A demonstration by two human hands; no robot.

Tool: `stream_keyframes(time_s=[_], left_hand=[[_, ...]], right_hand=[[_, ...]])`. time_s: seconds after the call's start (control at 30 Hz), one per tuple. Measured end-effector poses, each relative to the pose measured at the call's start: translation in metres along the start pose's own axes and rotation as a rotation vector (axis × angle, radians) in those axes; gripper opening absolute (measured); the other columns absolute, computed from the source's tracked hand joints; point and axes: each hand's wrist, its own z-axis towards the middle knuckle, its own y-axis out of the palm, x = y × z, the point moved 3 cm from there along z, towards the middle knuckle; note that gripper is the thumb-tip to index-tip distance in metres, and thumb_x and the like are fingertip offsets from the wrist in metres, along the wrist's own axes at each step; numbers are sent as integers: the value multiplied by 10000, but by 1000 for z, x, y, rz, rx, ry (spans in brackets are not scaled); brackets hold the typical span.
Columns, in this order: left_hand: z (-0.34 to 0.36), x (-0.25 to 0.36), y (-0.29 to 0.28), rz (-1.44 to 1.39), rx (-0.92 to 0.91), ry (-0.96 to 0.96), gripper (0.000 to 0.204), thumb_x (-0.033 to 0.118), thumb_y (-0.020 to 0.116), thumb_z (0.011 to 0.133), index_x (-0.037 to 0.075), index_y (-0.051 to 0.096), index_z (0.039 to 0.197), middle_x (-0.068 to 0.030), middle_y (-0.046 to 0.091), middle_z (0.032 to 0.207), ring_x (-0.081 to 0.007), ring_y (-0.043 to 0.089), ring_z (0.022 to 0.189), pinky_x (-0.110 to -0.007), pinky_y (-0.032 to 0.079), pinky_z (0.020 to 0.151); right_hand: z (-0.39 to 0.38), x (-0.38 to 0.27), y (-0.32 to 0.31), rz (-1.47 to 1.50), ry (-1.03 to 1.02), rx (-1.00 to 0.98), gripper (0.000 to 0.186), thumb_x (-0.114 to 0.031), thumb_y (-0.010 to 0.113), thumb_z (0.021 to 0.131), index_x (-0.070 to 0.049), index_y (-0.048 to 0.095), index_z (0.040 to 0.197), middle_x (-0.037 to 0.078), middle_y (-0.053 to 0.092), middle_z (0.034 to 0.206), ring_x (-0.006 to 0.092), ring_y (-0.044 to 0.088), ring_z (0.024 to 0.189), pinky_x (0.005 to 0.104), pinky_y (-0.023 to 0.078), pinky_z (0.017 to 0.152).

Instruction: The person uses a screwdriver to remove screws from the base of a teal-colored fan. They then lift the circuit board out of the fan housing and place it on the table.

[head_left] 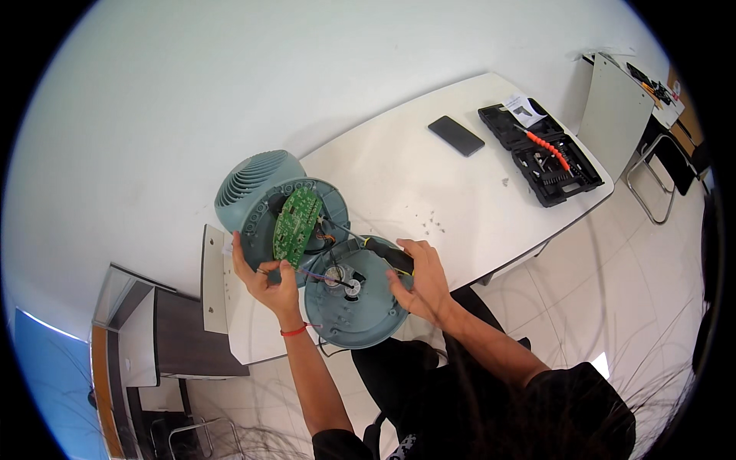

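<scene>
A grey-green fan (pixel 257 180) lies on the white table, its round base opened. Inside the upper base half (pixel 337 203) sits a green circuit board (pixel 294 226), tilted up. My left hand (pixel 267 285) pinches the board's lower end between thumb and finger, other fingers along the base's rim. In my right hand (pixel 424 285) is a screwdriver (pixel 389 255) with a black and yellow handle. Its shaft reaches to the board's right edge; the exact tip contact is unclear. The lower base cover (pixel 364 314), joined by thin wires, lies below, under my right hand.
Several small screws (pixel 431 222) are scattered to the right of the fan. Farther off are a dark phone (pixel 456 136) and an open black tool case (pixel 548 165) with a red flexible shaft (pixel 548 148). A wall (pixel 307 69) rises behind the table.
</scene>
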Motion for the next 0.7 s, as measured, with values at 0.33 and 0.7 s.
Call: stream_keyframes(time_s=[0.33,0.7], left_hand=[[-1,-4,-1,36,0,5,166,32,665,706,39,548,588,-148,461,1629,-385,393,1491,-474,318,1206],[-7,13,3,354,1,209,136,44,690,802,23,605,698,-169,565,1530,-412,390,1498,-510,346,1187]], right_hand=[[4,-3,-4,26,97,-117,408,-147,713,912,-48,602,1292,83,608,742,278,566,771,379,419,719],[-7,16,7,144,440,-326,534,-143,760,891,-4,542,1358,158,616,884,311,574,792,408,478,768]])
